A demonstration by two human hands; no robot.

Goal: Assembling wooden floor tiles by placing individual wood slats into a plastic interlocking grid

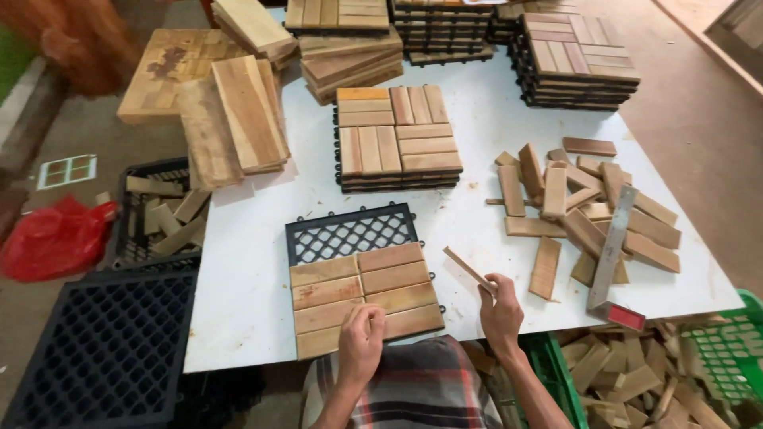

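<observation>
While the near half of the grid already carries slats, the far half lies bare, and the step in hand appears to be filling it.

Left hand (360, 342): fingers curled down on the near edge of the half-covered tile (366, 298), pressing a slat; closed on nothing loose.
Right hand (501, 306): pinching one wooden slat (469, 268) by its near end, the far end tilted up and to the left, clear of the table (246, 262).
Black plastic grid (350, 234): exposed on the far side of the tile, just left of the held slat.
Placement, as judged: the slat should come down flat and square against the row already laid, its end flush with the grid's edge; the left hand does best to keep the tile pinned so that it cannot slide.
Supply: loose slat pile (588, 206) to the right, with a metal square (612, 250) lying across it.
Finished work: a stack of tiles (397, 139) on the far side, well apart from the hands.
Risk, as judged: a skewed slat leaves a gap at the seam.
</observation>
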